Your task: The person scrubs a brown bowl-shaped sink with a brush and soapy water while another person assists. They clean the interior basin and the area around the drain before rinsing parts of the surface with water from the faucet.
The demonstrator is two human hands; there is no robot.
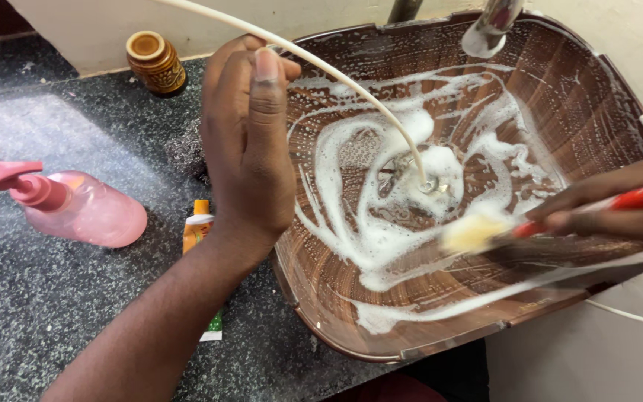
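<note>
Left hand [248, 141] is raised over the near-left rim of the sink [604, 82], fingers curled shut around a thin white hose [351, 85] that arcs down to the drain [429, 184]. Its forearm runs back toward the lower left, across the counter [53, 298]. Right hand [619, 210] comes in from the right edge, fingers closed on a red-handled brush [560, 217] whose pale, blurred head lies on the foamy floor of the sink, just right of the drain. White suds swirl over the brown wood-patterned basin, which sits on the counter with a tap [491, 26] above its far rim. Left of the sink, a small tube [201, 246] lies beside the forearm, a pink pump bottle [68, 208] lies on its side farther left, and a brown jar [155, 62] stands by the wall.
</note>
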